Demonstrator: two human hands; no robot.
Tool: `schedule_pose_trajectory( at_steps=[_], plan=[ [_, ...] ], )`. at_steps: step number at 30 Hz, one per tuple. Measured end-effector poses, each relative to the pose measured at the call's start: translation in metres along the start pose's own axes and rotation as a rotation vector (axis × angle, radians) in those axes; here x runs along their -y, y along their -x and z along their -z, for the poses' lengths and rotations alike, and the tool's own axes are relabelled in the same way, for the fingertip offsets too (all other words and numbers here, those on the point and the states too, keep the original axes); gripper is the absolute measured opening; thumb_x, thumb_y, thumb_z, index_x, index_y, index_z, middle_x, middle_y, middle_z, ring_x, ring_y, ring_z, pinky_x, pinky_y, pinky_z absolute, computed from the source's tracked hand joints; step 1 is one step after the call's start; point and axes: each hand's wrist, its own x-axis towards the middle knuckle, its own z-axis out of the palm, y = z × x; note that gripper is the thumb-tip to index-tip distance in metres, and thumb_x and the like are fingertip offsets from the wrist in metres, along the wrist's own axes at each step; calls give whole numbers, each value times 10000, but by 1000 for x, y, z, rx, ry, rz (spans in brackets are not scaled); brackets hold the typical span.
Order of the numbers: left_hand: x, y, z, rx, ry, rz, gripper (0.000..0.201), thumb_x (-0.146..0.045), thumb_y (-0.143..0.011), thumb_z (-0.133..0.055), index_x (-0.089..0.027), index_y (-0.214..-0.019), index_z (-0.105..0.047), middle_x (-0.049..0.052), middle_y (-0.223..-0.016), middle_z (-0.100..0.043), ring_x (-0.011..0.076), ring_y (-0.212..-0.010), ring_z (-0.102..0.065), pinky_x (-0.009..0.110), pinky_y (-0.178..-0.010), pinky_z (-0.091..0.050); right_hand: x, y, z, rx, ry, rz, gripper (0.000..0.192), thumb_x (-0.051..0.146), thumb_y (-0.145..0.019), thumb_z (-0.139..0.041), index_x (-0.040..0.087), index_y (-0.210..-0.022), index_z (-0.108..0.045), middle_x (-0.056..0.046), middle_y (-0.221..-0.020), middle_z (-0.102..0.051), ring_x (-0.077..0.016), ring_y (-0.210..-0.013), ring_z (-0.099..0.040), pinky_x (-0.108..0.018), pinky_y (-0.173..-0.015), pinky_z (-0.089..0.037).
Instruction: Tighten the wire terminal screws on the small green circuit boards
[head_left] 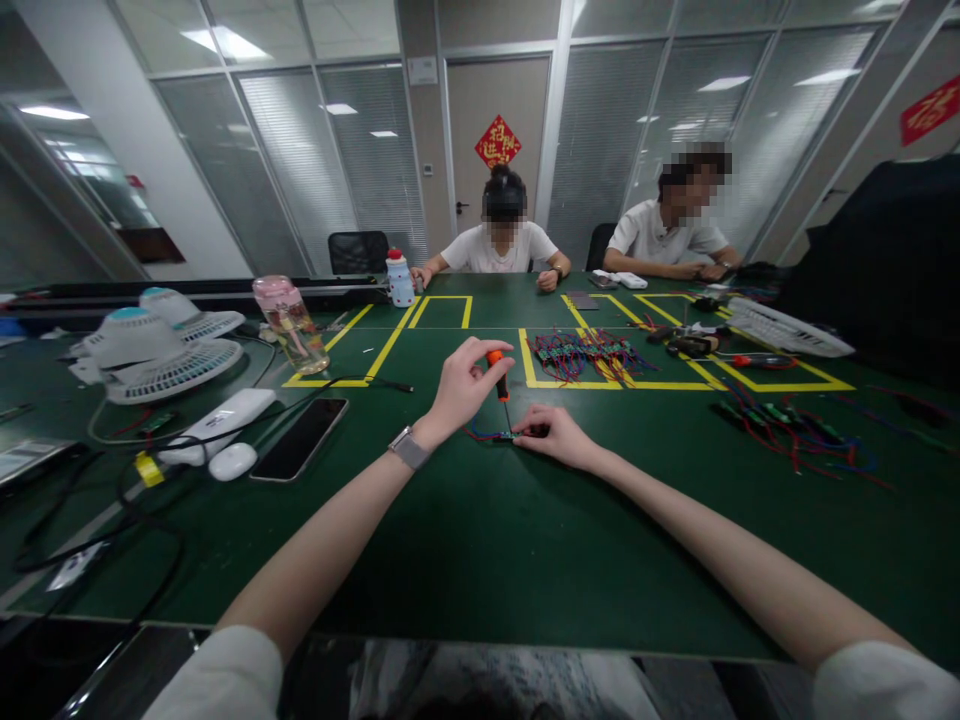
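We note the left hand [461,385] with its grip clenched round an orange-handled screwdriver [499,375], held upright, tip down on a small wired board [501,436]; right hand [553,435] pins that board flat against the green worktop [480,540], fingers pressed; phone [300,440] well apart to the left.

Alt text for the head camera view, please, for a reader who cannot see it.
The left hand holds an orange-handled screwdriver upright, tip down on a small wired circuit board that the right hand pins to the green table. A phone lies left; two people sit across.
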Motion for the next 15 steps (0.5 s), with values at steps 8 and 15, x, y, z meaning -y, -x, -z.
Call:
schedule_pose_trajectory(
  at_steps=[8, 15],
  plan=[
    [9, 13, -2, 8, 189, 217, 346, -395, -956, -425, -202, -1223, -528, 32, -963, -623, -1, -364, -452, 142, -336, -335, 10, 5, -5, 30, -60, -19, 177, 281, -769, -706, 133, -851, -758, -42, -748, -613, -152, -660, -556, -274, -618, -436],
    [7, 16, -5, 2, 234, 189, 334, -373, -949, -443, -236, -1245, -515, 38, -1076, -604, -14, -389, -469, 135, -355, -359, 8, 6, -6, 27, -52, -22, 169, 282, -769, -707, 149, -859, -762, -35, -741, -613, -147, -655, -557, -268, -619, -437]
  ],
)
